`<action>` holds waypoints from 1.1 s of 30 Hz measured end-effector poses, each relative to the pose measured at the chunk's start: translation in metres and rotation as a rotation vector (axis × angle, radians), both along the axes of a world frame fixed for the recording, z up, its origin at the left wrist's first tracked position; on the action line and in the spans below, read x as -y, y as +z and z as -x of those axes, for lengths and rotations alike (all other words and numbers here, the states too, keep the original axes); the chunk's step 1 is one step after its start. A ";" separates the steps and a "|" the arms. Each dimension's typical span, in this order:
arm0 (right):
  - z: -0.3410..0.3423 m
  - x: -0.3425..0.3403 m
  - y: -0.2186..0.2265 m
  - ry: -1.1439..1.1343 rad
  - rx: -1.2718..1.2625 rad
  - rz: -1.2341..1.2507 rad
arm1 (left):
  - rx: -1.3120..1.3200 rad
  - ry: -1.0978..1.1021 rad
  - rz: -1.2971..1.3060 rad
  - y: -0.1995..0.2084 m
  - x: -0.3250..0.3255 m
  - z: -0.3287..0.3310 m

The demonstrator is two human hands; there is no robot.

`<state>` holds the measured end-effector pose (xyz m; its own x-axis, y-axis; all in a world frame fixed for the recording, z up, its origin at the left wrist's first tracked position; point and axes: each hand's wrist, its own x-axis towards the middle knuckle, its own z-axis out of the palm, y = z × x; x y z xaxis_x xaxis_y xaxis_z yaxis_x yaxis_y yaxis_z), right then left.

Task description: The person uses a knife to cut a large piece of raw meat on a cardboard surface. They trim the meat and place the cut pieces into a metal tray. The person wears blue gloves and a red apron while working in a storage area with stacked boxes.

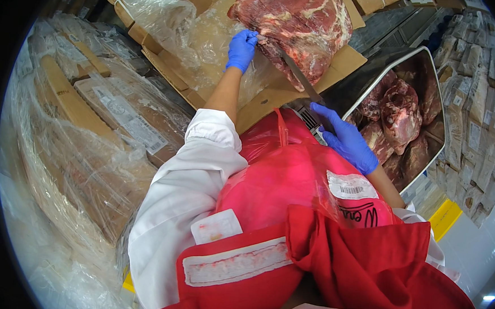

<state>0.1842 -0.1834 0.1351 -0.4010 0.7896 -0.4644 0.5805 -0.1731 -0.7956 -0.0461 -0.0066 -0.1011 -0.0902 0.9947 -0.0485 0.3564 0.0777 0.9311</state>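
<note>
Lettering and labels: a white barcode label (352, 186) lies on the wearer's glossy pink-red apron (274, 184), with black handwriting (361, 215) just below it. A second barcode label (129, 118) marks a film-wrapped brown carton (95, 91) at left; smaller labels, their print too fine to make out, dot the stacked packages (479, 117) at right.

Position of the meat: the large piece of meat (303, 30) rests on an opened cardboard carton (209, 36) beside crumpled clear film (159, 16), ahead of both hands. The left hand (242, 51) is at its near left edge; the right hand (347, 141) is nearer the body, apart from it. Further chunks of meat (402, 116) fill a metal-rimmed bin (439, 90) to the right.

Pose: the left forearm, white sleeve (190, 168) ending below the wrist, extends forward, its gloved fingers closed in a pinch on the meat's edge. The right hand, also blue-gloved, reaches in from the lower right, wrapped around the handle of a knife (301, 74). The blade points forward and left across the meat's near side; its depth cannot be told.
</note>
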 end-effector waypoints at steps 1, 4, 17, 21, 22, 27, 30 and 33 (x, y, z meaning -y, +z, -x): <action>0.002 -0.003 0.002 0.001 0.001 -0.021 | 0.082 0.006 0.065 0.001 -0.001 -0.001; 0.007 -0.009 0.012 -0.103 0.257 0.146 | 0.169 -0.028 0.116 -0.008 -0.004 0.008; -0.005 -0.005 0.014 0.065 0.239 -0.157 | -0.381 -0.105 -0.200 0.028 0.020 -0.002; -0.006 -0.003 0.032 0.101 0.234 -0.095 | -0.564 -0.069 0.014 0.016 0.027 0.027; -0.006 -0.003 0.035 0.117 0.245 -0.074 | -0.637 -0.046 0.087 0.013 0.031 0.033; -0.006 0.007 0.024 -0.041 0.218 -0.081 | -0.569 -0.110 -0.258 0.035 0.037 0.019; -0.007 0.005 0.022 -0.076 0.219 -0.033 | -0.583 -0.166 -0.193 0.051 0.031 -0.007; -0.008 0.004 0.020 -0.077 0.200 -0.043 | -0.550 -0.178 -0.096 0.053 0.021 -0.015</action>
